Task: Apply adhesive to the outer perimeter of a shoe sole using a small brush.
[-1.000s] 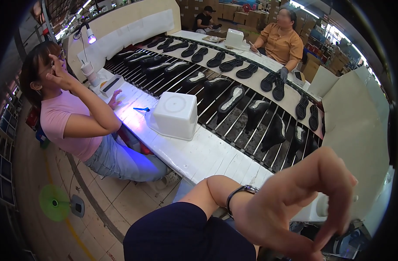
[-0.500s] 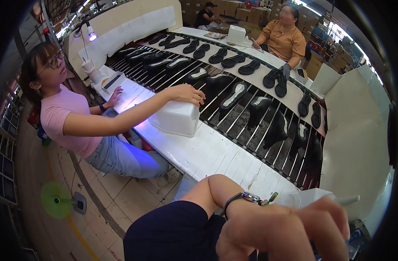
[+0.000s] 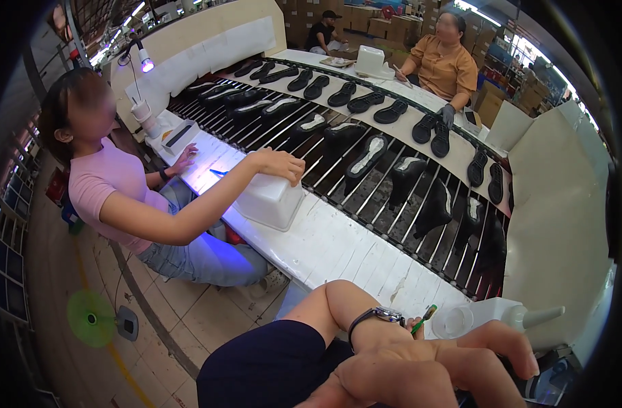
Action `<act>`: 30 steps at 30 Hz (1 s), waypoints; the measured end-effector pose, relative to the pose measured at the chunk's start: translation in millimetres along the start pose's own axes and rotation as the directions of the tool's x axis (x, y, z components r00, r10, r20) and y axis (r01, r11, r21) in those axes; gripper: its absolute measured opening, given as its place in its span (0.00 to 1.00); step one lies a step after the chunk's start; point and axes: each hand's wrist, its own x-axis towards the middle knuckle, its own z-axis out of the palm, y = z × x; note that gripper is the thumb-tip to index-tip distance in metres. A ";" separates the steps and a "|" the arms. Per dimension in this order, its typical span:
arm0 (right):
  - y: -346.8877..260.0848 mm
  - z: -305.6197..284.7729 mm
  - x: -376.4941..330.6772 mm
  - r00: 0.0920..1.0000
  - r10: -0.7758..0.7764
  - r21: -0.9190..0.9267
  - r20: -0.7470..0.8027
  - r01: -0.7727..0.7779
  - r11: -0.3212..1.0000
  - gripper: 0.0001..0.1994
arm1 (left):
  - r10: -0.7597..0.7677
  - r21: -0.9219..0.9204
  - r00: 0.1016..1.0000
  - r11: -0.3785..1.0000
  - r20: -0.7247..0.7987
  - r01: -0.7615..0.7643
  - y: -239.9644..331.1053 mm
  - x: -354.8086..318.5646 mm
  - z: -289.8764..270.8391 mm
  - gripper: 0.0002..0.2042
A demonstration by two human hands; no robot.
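Observation:
My left hand (image 3: 399, 367), with a watch (image 3: 389, 315) on its wrist, is raised close in front at the lower edge. Its fingers are apart, slightly bent toward the right, and hold nothing. Behind it, my right hand (image 3: 413, 325) shows only as a few fingertips, closed around a green-handled brush (image 3: 426, 317) like a toothbrush. To the right of the brush are a round translucent white container (image 3: 454, 321) and a white bottle (image 3: 505, 311) with a tapered spout pointing right. The left hand hides most of the right hand.
Black shoe uppers (image 3: 367, 160) with whitish undersides rest on a roller conveyor (image 3: 311, 158); black soles (image 3: 390, 111) line a raised belt beyond. A co-worker in pink (image 3: 121, 180) sits left, hand on a white plastic box (image 3: 273, 200) on the white ledge (image 3: 338, 241). Another, in orange (image 3: 443, 61), sits opposite.
My left hand has moved down and left, uncovering more of the brush and white bottle. The pink-shirted co-worker's hand on the white box has shifted slightly left. The shoe uppers have barely moved.

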 end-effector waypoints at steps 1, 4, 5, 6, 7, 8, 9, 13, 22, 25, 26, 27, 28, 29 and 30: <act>0.4 -2.0 -1.4 1.000 -0.003 -0.001 0.003 0.003 1.000 0.12 | -0.006 -0.015 1.000 1.000 0.012 0.006 0.8 -2.8 1.5 0.09; 5.6 -5.8 -4.5 1.000 -0.014 0.022 -0.016 0.014 1.000 0.11 | -0.021 -0.047 0.998 0.999 0.052 0.023 -3.5 5.2 -5.0 0.09; 8.6 0.5 -7.6 0.950 -0.006 0.072 -0.311 0.030 0.997 0.12 | -0.022 -0.052 0.998 0.998 0.063 0.026 -3.0 8.3 -4.3 0.08; 10.8 3.6 -9.3 0.816 0.018 0.113 -0.578 0.058 0.992 0.12 | -0.024 -0.056 0.997 0.998 0.074 0.028 -0.5 12.0 -3.8 0.08; 12.4 1.5 -9.4 0.819 0.026 0.114 -0.574 0.048 0.992 0.12 | -0.024 -0.060 0.996 0.998 0.085 0.030 5.6 18.2 -9.7 0.08; 11.9 -1.9 -11.0 0.873 0.019 0.102 -0.487 0.036 0.994 0.12 | -0.029 -0.075 0.995 0.997 0.094 0.036 5.6 16.5 -4.7 0.08; 11.8 -7.3 -12.2 0.918 0.014 0.088 -0.395 0.023 0.996 0.12 | -0.032 -0.091 0.994 0.995 0.102 0.041 8.0 21.0 -10.5 0.08; 6.6 -41.9 -6.6 1.000 0.000 0.015 0.001 0.000 1.000 0.12 | -0.045 -0.164 0.989 0.984 0.140 0.068 7.2 24.8 -11.4 0.08; -1.1 -8.8 -6.2 0.997 0.047 0.014 -0.055 -0.046 0.999 0.13 | -0.051 -0.204 0.976 0.974 0.210 0.095 7.5 23.2 -22.6 0.08; 37.9 -29.2 41.9 0.868 -0.215 0.464 0.448 -0.020 0.885 0.13 | -0.060 -0.257 0.970 0.959 0.235 0.121 4.2 26.7 -22.0 0.08; 49.7 -41.9 54.5 0.455 -0.601 0.745 0.657 -0.267 0.612 0.13 | -0.065 -0.279 0.969 0.951 0.240 0.133 2.7 26.8 -22.6 0.08; 52.9 -41.5 56.2 0.463 -0.594 0.745 0.658 -0.279 0.607 0.13 | -0.064 -0.277 0.967 0.952 0.245 0.133 5.2 27.3 -24.5 0.08; 55.3 -41.0 57.5 0.473 -0.592 0.750 0.652 -0.288 0.596 0.13 | -0.063 -0.277 0.966 0.951 0.251 0.134 8.8 26.1 -24.9 0.08; 57.2 -40.1 58.3 0.485 -0.592 0.758 0.643 -0.293 0.583 0.13 | -0.067 -0.277 0.965 0.951 0.255 0.139 10.9 26.2 -25.7 0.08; 58.4 -39.1 58.0 0.496 -0.593 0.766 0.634 -0.296 0.571 0.13 | -0.071 -0.280 0.964 0.949 0.258 0.144 11.8 29.1 -27.9 0.09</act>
